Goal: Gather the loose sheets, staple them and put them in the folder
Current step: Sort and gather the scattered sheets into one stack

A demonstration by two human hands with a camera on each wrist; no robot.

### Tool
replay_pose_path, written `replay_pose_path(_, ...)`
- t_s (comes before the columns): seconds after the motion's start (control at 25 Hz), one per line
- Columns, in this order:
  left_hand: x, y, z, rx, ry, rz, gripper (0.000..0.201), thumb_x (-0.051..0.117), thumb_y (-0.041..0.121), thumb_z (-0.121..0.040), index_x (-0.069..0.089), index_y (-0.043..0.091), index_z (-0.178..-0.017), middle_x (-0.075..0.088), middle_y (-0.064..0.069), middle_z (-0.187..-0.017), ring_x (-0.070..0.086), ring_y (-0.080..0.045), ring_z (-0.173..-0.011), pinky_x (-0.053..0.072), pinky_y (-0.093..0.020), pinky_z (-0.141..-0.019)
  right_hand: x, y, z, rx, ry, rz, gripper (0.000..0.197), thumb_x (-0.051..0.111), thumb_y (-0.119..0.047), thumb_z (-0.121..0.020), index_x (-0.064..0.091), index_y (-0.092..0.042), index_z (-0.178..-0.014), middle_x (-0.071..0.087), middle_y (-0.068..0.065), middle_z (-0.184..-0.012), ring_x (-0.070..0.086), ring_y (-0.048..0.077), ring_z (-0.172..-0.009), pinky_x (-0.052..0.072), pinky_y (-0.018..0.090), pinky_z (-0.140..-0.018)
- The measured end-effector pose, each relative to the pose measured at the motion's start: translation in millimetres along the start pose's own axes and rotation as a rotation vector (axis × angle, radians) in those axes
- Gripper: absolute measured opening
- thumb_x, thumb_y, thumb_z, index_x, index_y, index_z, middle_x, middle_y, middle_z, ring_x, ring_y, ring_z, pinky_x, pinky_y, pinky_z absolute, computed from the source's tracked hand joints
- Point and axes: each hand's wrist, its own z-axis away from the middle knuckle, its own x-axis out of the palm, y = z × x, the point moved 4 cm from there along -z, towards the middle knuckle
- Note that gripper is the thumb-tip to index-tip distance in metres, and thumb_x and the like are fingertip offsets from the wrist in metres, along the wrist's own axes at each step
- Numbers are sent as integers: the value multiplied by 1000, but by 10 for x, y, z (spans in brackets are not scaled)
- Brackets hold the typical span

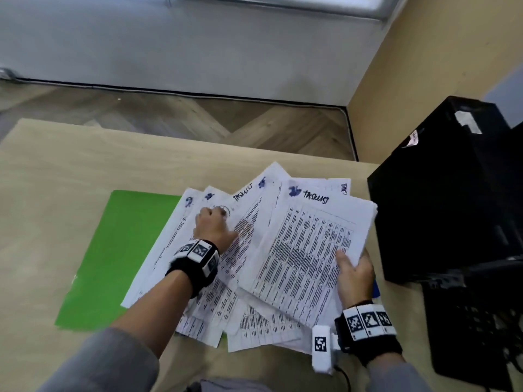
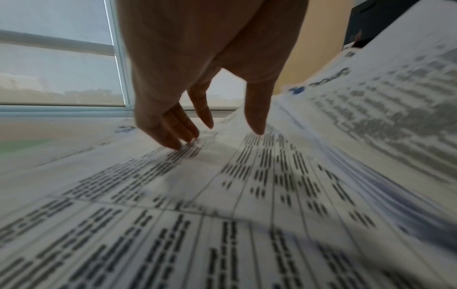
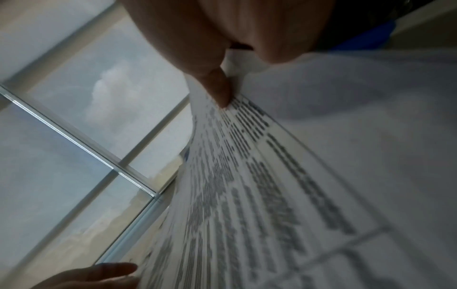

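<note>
White printed sheets (image 1: 254,250) fan across my table (image 1: 56,171), long axes pointing away, overlapping the green folder (image 1: 119,250). My right hand (image 1: 355,274) pinches several; my left hand (image 1: 213,229) presses straight-fingered.

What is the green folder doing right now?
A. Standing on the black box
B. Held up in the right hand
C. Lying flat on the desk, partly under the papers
C: the green folder lies flat on the desk, its right side covered by the papers.
</note>
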Motion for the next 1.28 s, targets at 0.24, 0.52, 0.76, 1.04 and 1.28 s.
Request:
replay_pose_path(0.24,143,62,-66,38,-183,83,63,84,33,-69,50,12,-117,56,-7,-114,58,-25,-100,52,-41,-93,-195,345,-77,135,121,67,33,65,-17,-92,64,1,-120,67,20,-121,63,36,-113,48,42,-100)
replay_pose_path(0.52,148,181,88,77,-465,75,34,58,37,-94,67,6,-105,69,-9,-95,64,-20,-78,53,-30,-73,-40,511,-37,313,49,-22,43,62,-24,-94,47,-1,-127,62,16,-124,60,34,-113,47,50,-102)
replay_pose_path(0.76,151,84,289,15,-772,486,76,73,70,-62,63,9,-105,64,-13,-100,60,-23,-79,54,-35,-79,163,487,41,267,-168,-42,36,66,-22,-92,56,-7,-124,63,1,-117,62,25,-109,46,35,-95)
replay_pose_path(1.04,-20,95,295,-95,-724,559,63,82,52,-66,64,11,-110,69,-13,-113,67,-22,-95,56,-42,-87,185,423,161,305,-488,-126,23,60,-11,-95,65,-6,-117,73,18,-114,70,35,-101,55,48,-91)
replay_pose_path(1.28,-171,423,583,78,-670,813,28,79,10,-69,61,2,-88,62,-7,-79,58,-20,-71,48,-26,-63,128,273,303,291,-436,-392,43,75,-25,-84,56,-36,-120,72,1,-116,69,19,-101,53,39,-80)
